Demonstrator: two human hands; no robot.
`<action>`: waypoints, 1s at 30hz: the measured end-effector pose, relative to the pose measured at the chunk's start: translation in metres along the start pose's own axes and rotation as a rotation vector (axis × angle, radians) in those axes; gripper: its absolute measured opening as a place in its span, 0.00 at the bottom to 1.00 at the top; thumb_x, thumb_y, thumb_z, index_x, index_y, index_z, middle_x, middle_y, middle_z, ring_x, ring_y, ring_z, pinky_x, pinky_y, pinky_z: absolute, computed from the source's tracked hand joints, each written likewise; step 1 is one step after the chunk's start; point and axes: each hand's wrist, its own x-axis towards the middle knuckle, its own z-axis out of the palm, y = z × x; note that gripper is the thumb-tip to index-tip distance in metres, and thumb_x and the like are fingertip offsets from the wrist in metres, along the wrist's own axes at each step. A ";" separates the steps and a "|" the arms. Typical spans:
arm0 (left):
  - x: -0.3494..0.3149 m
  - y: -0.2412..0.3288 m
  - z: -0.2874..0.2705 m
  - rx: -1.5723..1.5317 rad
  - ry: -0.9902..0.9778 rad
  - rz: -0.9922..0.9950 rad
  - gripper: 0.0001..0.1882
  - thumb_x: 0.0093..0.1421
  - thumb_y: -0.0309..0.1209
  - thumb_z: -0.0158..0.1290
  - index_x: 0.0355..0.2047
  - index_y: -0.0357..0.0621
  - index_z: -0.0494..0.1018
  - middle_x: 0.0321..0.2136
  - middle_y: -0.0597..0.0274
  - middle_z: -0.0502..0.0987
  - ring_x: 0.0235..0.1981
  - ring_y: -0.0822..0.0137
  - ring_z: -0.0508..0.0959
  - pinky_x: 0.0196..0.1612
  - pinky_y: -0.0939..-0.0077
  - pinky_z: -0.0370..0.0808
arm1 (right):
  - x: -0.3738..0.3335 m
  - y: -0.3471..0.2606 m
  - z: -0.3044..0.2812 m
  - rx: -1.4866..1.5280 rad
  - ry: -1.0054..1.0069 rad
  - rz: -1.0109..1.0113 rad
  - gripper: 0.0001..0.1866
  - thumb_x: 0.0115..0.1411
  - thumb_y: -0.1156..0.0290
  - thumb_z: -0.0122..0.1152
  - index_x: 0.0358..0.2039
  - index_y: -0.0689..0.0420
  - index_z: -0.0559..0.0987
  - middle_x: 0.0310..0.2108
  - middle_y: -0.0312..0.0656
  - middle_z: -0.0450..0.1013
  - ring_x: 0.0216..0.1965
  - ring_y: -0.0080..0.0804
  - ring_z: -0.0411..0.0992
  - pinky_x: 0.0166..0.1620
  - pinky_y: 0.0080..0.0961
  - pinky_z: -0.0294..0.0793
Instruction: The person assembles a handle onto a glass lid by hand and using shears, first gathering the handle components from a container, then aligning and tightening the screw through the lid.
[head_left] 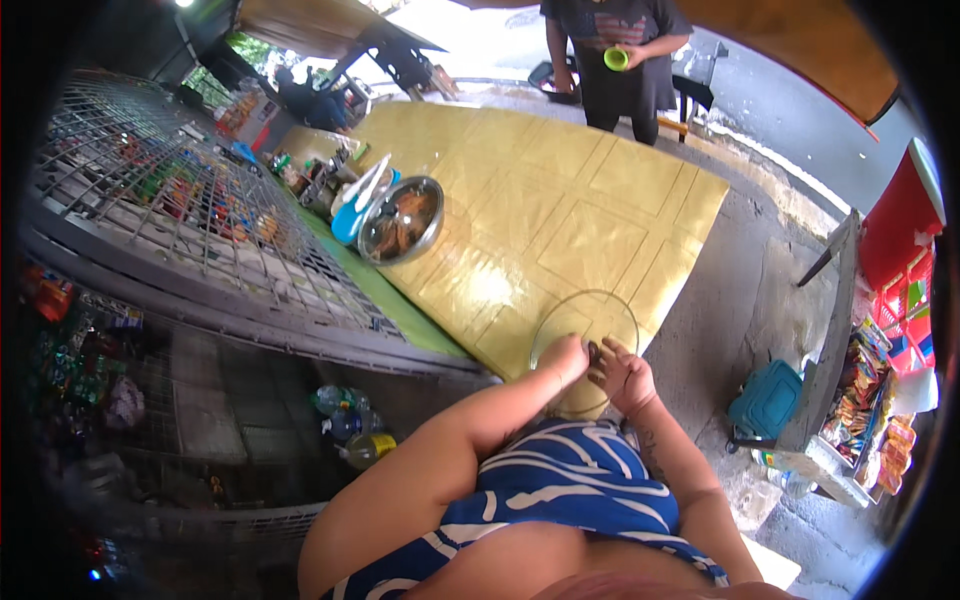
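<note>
A clear round glass lid (590, 318) is at the near end of the table, close to my body. My left hand (564, 354) is closed at the small dark knob in the lid's middle. Just beside the knob, my right hand (625, 379) has its fingers bent and spread apart; whether its fingertips touch the knob is hard to tell. Farther left on the table sits a round metal pan (376, 240) with brown food in it, under what looks like a glass cover (405, 215).
A yellow-covered table (520, 180) stretches ahead. Wire shelving (170, 190) borders it on the left. White-handled utensils (368, 182) and a blue item (346, 222) lie beside the pan. A person (625, 60) holding a green cup (616, 59) stands beyond. Snack packets (860, 390) and a teal bin (767, 402) are right.
</note>
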 end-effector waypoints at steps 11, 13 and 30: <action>0.067 -0.093 -0.041 -0.101 0.244 -0.216 0.39 0.58 0.56 0.59 0.57 0.37 0.64 0.49 0.32 0.75 0.52 0.37 0.76 0.55 0.51 0.73 | -0.021 -0.005 0.003 -0.021 0.053 -0.011 0.42 0.53 0.58 0.50 0.69 0.57 0.59 0.66 0.45 0.61 0.62 0.44 0.61 0.63 0.46 0.58; 0.069 -0.098 -0.032 -0.055 0.356 -0.127 0.38 0.57 0.52 0.61 0.59 0.43 0.64 0.52 0.36 0.71 0.52 0.36 0.72 0.57 0.50 0.70 | -0.023 -0.007 0.002 -0.026 0.071 -0.021 0.41 0.54 0.60 0.51 0.69 0.58 0.58 0.66 0.45 0.60 0.63 0.44 0.60 0.65 0.46 0.56; -0.004 -0.001 0.015 0.066 0.321 0.473 0.04 0.56 0.29 0.57 0.25 0.47 0.75 0.31 0.54 0.80 0.36 0.48 0.79 0.39 0.54 0.76 | -0.021 -0.007 -0.003 0.081 -0.011 -0.065 0.37 0.59 0.63 0.47 0.70 0.58 0.56 0.66 0.48 0.61 0.63 0.44 0.61 0.63 0.46 0.59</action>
